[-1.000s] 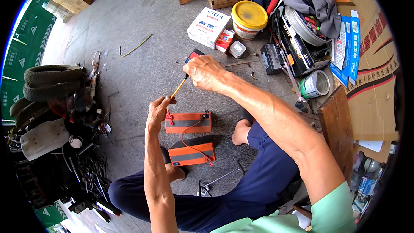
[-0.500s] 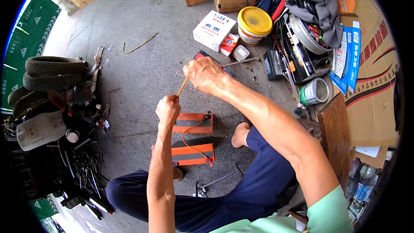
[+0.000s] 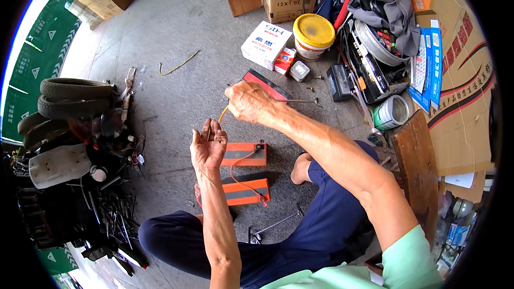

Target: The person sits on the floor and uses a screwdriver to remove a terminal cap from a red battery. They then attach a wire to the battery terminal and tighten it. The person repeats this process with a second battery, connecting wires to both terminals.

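My right hand is closed round the upper part of a yellow-orange cable, whose far end is hidden by that hand. Below it my left hand is turned palm up, fingers half curled and apart around the cable's lower length, not gripping it. Two orange battery-like blocks with grey stripes lie on the floor beyond my left hand and forearm, joined by a red-brown lead. A flat red and black object and a thin rod lie behind my right hand.
Tyres and dark parts and tools pile up on the left. A white box, yellow-lidded bucket, black battery, tin and cardboard crowd the right. A T-handled tool lies between my legs.
My left hand has turned palm up and loosened its fingers from the cable. My right hand has shifted slightly down, still closed on it, and more of the red and black object shows.
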Demonstrator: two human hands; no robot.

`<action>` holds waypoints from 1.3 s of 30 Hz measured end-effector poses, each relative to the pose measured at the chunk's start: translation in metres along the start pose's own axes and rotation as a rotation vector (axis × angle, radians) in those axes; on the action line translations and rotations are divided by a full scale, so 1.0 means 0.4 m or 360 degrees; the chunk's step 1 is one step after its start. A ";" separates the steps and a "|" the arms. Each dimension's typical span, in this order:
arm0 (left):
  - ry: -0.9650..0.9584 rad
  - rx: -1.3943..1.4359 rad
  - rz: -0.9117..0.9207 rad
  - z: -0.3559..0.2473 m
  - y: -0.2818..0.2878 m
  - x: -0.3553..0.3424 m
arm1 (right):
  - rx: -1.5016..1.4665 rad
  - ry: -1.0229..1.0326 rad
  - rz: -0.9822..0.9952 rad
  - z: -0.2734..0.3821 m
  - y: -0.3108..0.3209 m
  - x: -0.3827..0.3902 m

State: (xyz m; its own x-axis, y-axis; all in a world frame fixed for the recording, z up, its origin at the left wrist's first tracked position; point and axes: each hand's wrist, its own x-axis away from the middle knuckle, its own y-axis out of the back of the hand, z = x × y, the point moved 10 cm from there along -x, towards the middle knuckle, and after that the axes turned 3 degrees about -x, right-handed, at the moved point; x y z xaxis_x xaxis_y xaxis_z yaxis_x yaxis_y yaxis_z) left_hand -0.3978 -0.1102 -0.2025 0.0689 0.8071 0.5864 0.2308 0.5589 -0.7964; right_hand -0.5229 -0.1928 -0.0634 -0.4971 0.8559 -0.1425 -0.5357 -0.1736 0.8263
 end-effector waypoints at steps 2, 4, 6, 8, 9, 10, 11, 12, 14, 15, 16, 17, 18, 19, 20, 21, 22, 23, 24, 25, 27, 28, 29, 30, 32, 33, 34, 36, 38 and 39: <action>0.0032 0.0228 0.0022 0.012 -0.019 0.027 | -0.0011 0.0106 -0.0025 0.054 0.004 0.005; 0.0065 0.0375 0.0183 0.016 -0.058 0.052 | 0.0041 0.0158 0.0014 0.096 -0.001 0.014; 0.0028 0.0370 0.0257 0.003 -0.080 0.070 | 0.0066 0.0270 0.0035 0.144 -0.006 0.026; -0.0058 0.0298 0.0279 -0.019 -0.093 0.076 | 0.0082 0.0427 0.0044 0.193 -0.008 0.043; -0.0111 0.0255 0.0274 -0.027 -0.096 0.076 | 0.0218 0.0439 0.0106 0.210 -0.026 0.043; -0.0147 0.0267 0.0239 -0.035 -0.093 0.076 | 0.0181 0.0462 0.0091 0.228 -0.028 0.046; -0.0197 0.0225 0.0221 -0.044 -0.090 0.080 | 0.0153 0.0443 0.0128 0.236 -0.039 0.050; -0.0233 0.0186 0.0243 -0.049 -0.091 0.086 | 0.0109 0.0436 0.0123 0.245 -0.043 0.056; -0.0295 0.0037 0.0271 -0.060 -0.093 0.101 | 0.0113 0.0389 0.0141 0.254 -0.060 0.065; -0.0321 -0.0044 0.0315 -0.065 -0.098 0.112 | 0.0139 0.0433 0.0121 0.267 -0.065 0.071; -0.0354 -0.0106 0.0336 -0.068 -0.098 0.124 | 0.0159 0.0448 0.0134 0.275 -0.074 0.077; -0.0343 -0.0183 0.0449 -0.063 -0.113 0.138 | 0.0249 0.0456 0.0116 0.283 -0.081 0.082; -0.0347 -0.0243 0.0489 -0.061 -0.119 0.149 | 0.0267 0.0437 0.0158 0.286 -0.092 0.082; -0.0352 -0.0298 0.0462 -0.058 -0.119 0.154 | 0.0323 0.0443 0.0221 0.289 -0.105 0.082; -0.0289 -0.0339 0.0528 -0.043 -0.135 0.159 | 0.0359 0.0444 0.0288 0.291 -0.117 0.082; -0.0227 -0.0380 0.0594 -0.030 -0.152 0.164 | 0.0324 0.0414 0.0294 0.289 -0.115 0.078; -0.0178 -0.0420 0.0548 -0.022 -0.153 0.165 | 0.0286 0.0383 0.0302 0.286 -0.112 0.074; -0.0161 -0.0575 0.0505 -0.021 -0.160 0.160 | 0.0243 0.0343 0.0320 0.280 -0.109 0.068; -0.0142 -0.0733 0.0547 -0.022 -0.180 0.160 | 0.0144 0.0282 0.0275 0.271 -0.095 0.057; -0.0134 -0.0894 0.0492 -0.034 -0.185 0.154 | 0.0041 0.0212 0.0245 0.258 -0.084 0.043; -0.0089 -0.1204 0.0727 -0.041 -0.233 0.150 | -0.0183 0.0066 0.0179 0.224 -0.064 0.020; -0.0157 -0.1370 0.0701 -0.068 -0.239 0.138 | -0.0250 0.0077 0.0132 0.216 -0.053 0.013; -0.0147 -0.1594 0.0601 -0.086 -0.228 0.121 | -0.0322 0.0101 0.0069 0.212 -0.039 0.002; -0.0139 -0.1797 0.0589 -0.095 -0.225 0.107 | -0.0372 0.0102 0.0046 0.206 -0.033 -0.011; -0.0214 -0.2143 0.0773 -0.101 -0.250 0.093 | -0.0386 0.0058 0.0111 0.188 -0.035 -0.029; -0.0249 -0.2402 0.0764 -0.101 -0.252 0.080 | -0.0409 0.0093 0.0072 0.184 -0.021 -0.034; -0.0123 -0.2044 0.0786 -0.091 -0.255 0.071 | -0.0369 0.0047 0.0135 0.169 -0.023 -0.037; -0.0007 -0.2000 0.0671 -0.083 -0.248 0.063 | -0.0484 0.0063 0.0241 0.150 -0.010 -0.036; 0.0022 -0.2135 0.0741 -0.067 -0.261 0.083 | -0.0523 -0.0039 0.0431 0.128 -0.014 -0.038; 0.0010 -0.2163 0.0842 -0.058 -0.277 0.097 | -0.0606 -0.0158 0.0589 0.114 -0.028 -0.035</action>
State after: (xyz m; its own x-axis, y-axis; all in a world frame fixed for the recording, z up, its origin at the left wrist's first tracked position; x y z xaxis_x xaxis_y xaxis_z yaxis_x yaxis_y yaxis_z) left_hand -0.3983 -0.1453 -0.0883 0.4384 0.8545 0.2786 0.8983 -0.4068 -0.1660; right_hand -0.4788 -0.1806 -0.0459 -0.6426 0.7428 0.1879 -0.5558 -0.6207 0.5530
